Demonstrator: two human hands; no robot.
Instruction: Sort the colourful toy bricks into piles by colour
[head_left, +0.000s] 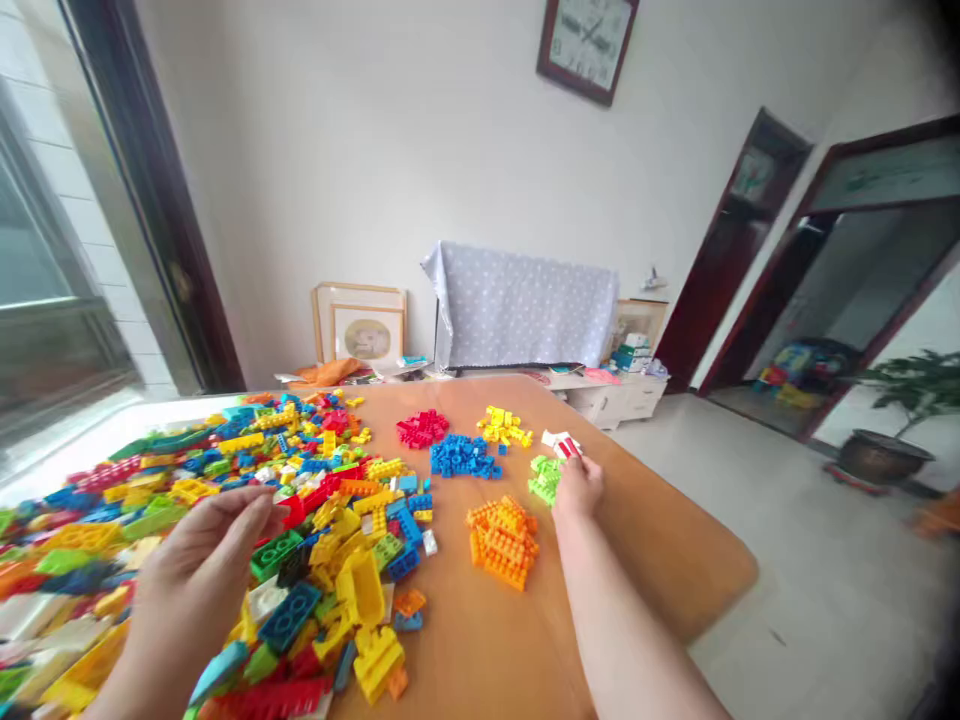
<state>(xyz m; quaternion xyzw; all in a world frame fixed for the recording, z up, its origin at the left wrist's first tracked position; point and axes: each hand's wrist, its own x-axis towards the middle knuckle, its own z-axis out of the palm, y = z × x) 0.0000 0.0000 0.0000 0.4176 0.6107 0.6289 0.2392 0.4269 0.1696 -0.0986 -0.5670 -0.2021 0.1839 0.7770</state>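
Observation:
My right hand [579,486] reaches over the far right of the table, its fingers closed on a small red-and-white piece [568,449]. Beneath and beside those fingertips lie a few white bricks [553,438] and a light green pile [544,480]. At the left, my left hand [202,565] hovers over a large heap of mixed toy bricks [345,540]. Its thumb and fingers are pinched together, and whatever may be between them is too small to make out. A red brick [294,511] lies just beyond those fingertips.
Sorted by colour on the wooden table [637,540] are a red pile [422,429], a blue pile [459,456], a yellow pile [504,427] and an orange pile [502,541]. Behind stand a low white cabinet [619,403] and a cloth-covered object [525,305].

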